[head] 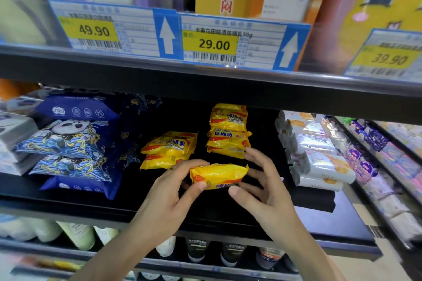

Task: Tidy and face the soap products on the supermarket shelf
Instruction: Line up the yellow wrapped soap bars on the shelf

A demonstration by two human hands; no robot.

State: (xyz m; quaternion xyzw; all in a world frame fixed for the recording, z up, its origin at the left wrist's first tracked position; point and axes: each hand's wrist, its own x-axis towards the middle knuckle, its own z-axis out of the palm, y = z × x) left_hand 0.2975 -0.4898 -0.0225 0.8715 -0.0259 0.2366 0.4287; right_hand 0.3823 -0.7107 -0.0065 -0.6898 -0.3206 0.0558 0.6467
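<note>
Both hands, left hand [175, 186] and right hand [262, 180], pinch one yellow soap pack [218, 175]; facing step; next, likely stack it at twelve o'clock

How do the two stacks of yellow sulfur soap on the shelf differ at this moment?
The right stack stands taller, with more packs, than the left stack. The right stack sits further back; the left stack is nearer the front. One pack in the right stack has its print upside down; the left stack's top pack reads upright. Both hold the same yellow and red wrapped soap as the pack in the hands.
</note>
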